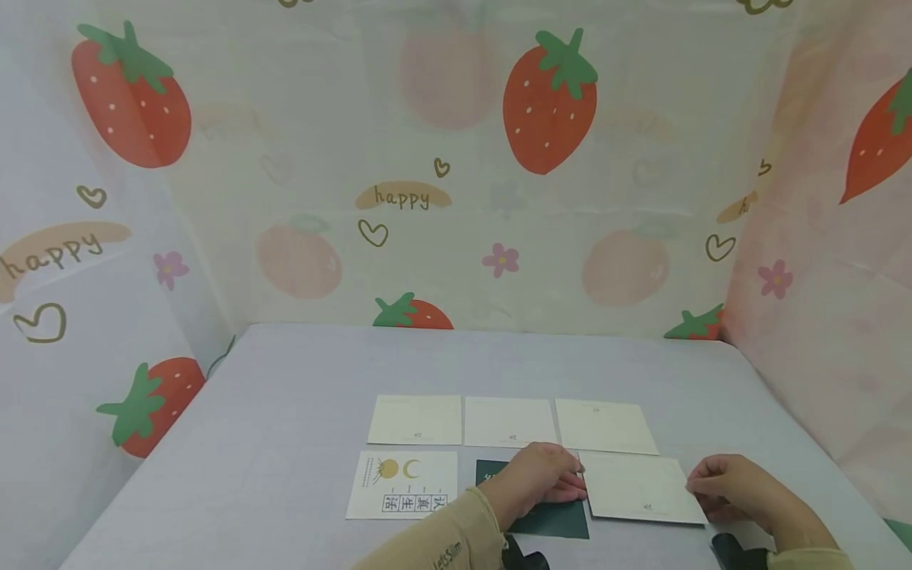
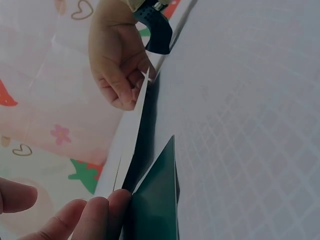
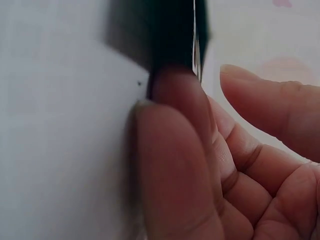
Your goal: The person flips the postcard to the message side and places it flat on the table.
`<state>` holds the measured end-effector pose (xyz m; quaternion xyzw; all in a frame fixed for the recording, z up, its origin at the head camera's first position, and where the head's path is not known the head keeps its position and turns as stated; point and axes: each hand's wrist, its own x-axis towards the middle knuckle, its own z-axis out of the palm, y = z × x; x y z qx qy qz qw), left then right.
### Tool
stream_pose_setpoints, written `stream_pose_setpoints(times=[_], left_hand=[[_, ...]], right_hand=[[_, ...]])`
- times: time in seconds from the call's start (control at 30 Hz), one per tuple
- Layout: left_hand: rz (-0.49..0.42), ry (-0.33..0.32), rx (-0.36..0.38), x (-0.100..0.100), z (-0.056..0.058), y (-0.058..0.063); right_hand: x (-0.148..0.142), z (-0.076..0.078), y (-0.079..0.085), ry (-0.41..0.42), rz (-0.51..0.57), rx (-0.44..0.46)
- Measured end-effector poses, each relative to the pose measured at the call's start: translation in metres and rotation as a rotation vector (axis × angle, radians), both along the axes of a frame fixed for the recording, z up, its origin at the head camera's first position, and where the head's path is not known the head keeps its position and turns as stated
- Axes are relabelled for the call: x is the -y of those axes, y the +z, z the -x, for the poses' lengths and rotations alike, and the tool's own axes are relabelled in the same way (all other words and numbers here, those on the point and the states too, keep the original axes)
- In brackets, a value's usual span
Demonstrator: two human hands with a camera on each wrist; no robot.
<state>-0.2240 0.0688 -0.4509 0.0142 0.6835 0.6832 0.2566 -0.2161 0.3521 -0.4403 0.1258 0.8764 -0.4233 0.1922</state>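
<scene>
A pale card (image 1: 644,489) with a dark green underside lies between my two hands, white face up. Its near edge casts a shadow on the table. My left hand (image 1: 537,473) has its fingertips (image 2: 119,200) at the card's left edge, thumb apart from it. At the right edge, fingers (image 3: 176,90) of my right hand (image 1: 744,491) touch the card, and that thumb (image 3: 255,95) also stands off. Below my left hand lies a dark green card (image 1: 552,522), partly hidden by the hand. Further left is a white card (image 1: 401,484) with a sun, a moon and boxed characters.
Behind these, a row of three blank-looking pale cards (image 1: 416,419) lies side by side on the white tablecloth (image 1: 285,459). Curtains (image 1: 456,174) printed with strawberries enclose the table at the back and both sides. Each wrist carries a black strap mount (image 1: 523,556).
</scene>
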Motion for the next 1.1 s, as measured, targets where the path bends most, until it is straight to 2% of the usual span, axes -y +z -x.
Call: stream_pose_setpoints(times=[0.3,0.73,1.1], left_hand=[[-0.001,-0.015,0.005,-0.0011,-0.0001,-0.0002],[-0.001,-0.015,0.053,-0.0043,0.0021,-0.0031],[-0.003,-0.033,0.018,-0.0022,0.0016,-0.0039]], right_hand=[[-0.0011,0.0017,0.0012,-0.005,-0.006,0.020],[-0.0037,0.0023,0.0007,-0.018,0.001,0.007],[-0.0039,0.0035,-0.0012,-0.015,0.012,0.001]])
